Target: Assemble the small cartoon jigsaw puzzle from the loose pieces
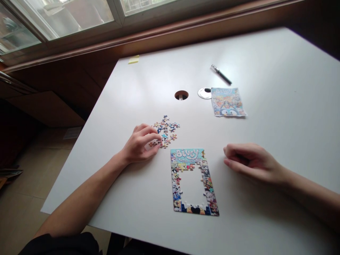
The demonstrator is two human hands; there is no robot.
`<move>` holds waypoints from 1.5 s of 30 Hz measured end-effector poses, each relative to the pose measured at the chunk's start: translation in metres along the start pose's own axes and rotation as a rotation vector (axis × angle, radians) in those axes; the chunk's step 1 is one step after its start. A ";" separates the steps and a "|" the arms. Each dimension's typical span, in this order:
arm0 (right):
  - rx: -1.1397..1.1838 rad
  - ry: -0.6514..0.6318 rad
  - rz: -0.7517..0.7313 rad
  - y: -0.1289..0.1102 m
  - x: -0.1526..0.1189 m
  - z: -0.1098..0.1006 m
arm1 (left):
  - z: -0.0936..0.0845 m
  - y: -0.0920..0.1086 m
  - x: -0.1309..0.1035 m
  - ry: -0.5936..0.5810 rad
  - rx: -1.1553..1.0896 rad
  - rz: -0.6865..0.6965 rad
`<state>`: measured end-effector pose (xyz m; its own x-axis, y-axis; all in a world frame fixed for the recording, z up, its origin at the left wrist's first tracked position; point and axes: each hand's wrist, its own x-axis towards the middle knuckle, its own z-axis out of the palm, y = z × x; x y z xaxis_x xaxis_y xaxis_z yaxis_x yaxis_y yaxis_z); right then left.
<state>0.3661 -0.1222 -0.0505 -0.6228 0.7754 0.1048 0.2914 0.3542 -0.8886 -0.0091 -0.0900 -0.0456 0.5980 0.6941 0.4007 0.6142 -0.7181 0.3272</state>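
Note:
A loose heap of small jigsaw pieces (165, 130) lies on the white table. My left hand (142, 143) reaches over the heap's left side, fingers curved and thumb apart, the tips at the nearest pieces. Whether a piece is between those tips is hard to see. Nearer to me lies a partly assembled jigsaw puzzle (209, 187), its border joined and its middle showing bare table. To the right of the puzzle, my right hand (247, 161) rests on the table with its fingers curled in, and nothing shows in it.
A crumpled picture sheet (228, 102) partly covers a round metal cap (204, 93). Behind the sheet is a dark pen-like object (221, 74). A round cable hole (181, 95) opens in the table (278, 92). Yellow tape (133, 59) marks the far left corner, below a window.

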 end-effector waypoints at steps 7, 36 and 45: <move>-0.006 -0.003 0.043 -0.001 0.000 0.000 | 0.004 -0.004 -0.004 -0.012 0.036 0.059; -0.021 -0.003 0.024 -0.002 0.002 0.000 | -0.002 0.010 -0.003 -0.130 -0.042 0.078; -0.009 -0.004 -0.004 0.001 0.000 0.001 | -0.023 -0.019 -0.003 0.106 0.024 -0.083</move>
<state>0.3659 -0.1220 -0.0519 -0.6266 0.7721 0.1066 0.2955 0.3619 -0.8841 -0.0345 -0.0801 -0.0330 0.4875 0.7408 0.4621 0.6720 -0.6563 0.3431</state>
